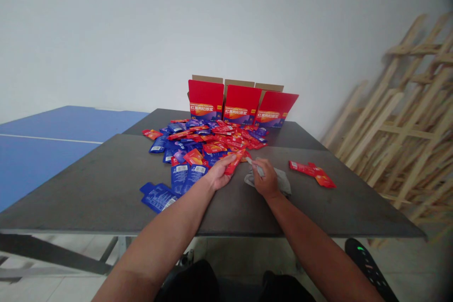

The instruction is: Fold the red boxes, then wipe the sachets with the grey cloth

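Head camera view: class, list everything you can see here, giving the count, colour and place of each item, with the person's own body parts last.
Open cardboard cartons: three, red and purple, upright at the far end of the tabletops.
Glossy red sachets: too many to count, heaped mid-table.
Glossy blue sachets: too many to count, mostly along the heap's left side.
Loose red sachets: a few, right of the hands.
Crumpled grey cloth: one, under the right hand.
Flat tabletops: two, dark grey, end to end.
Blue table: one, white-lined, at left.
Wooden frames: several, pale, leaning at right.
White wall: one, behind everything.
Left hand: one, on the heap's near edge.
Right hand: one, on the cloth.
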Tool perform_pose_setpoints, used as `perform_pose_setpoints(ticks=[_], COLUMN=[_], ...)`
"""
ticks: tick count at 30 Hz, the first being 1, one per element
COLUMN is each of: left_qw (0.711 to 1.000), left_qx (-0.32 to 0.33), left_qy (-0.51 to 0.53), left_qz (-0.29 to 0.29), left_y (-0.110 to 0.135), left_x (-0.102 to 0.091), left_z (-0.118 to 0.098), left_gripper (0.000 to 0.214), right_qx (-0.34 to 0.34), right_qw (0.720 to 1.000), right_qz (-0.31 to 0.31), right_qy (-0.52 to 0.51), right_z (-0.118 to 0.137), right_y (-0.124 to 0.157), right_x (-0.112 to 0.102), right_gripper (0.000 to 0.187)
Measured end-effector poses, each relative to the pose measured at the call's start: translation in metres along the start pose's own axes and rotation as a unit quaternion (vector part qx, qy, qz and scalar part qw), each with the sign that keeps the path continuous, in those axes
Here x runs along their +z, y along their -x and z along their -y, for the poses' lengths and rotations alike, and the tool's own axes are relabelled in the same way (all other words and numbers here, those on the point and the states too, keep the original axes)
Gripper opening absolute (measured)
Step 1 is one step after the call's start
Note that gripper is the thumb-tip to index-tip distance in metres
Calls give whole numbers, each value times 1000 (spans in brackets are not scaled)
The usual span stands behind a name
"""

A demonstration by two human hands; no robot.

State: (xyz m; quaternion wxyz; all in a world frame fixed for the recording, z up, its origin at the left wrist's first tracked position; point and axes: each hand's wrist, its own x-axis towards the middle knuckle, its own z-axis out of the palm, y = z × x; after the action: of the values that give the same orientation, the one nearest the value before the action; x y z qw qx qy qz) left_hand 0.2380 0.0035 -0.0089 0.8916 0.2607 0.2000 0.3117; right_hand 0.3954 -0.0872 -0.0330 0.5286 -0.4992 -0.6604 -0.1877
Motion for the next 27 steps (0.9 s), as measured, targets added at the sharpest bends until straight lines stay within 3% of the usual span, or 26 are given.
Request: perform_pose_setpoints(ticks=[4, 9, 11, 19, 27], left_qw=[998, 993, 993, 994, 991], left_qx=[53, 106, 103, 54, 3], left_qy=[-14, -30, -34, -52, -109], left_qz=[35, 38, 44, 80, 81], left_y=[-1, -2, -2, -1, 4], left_x=[-1, -1, -1, 0, 1], left_z=[2, 7, 9, 13, 17], left_gripper=[24, 26, 23, 24, 25], right_qx=[-50, -206, -218, -86, 44], right_qw=[998, 963, 954, 991, 998], right_qz=[25, 172, 203, 102, 32], right_qy=[3, -23, -23, 26, 38], right_z=[6, 11, 11, -5, -22], right_y=[2, 4, 4, 4, 3], right_x=[-1, 6, 10, 11, 13], right_gripper=[22, 28, 29, 26, 23])
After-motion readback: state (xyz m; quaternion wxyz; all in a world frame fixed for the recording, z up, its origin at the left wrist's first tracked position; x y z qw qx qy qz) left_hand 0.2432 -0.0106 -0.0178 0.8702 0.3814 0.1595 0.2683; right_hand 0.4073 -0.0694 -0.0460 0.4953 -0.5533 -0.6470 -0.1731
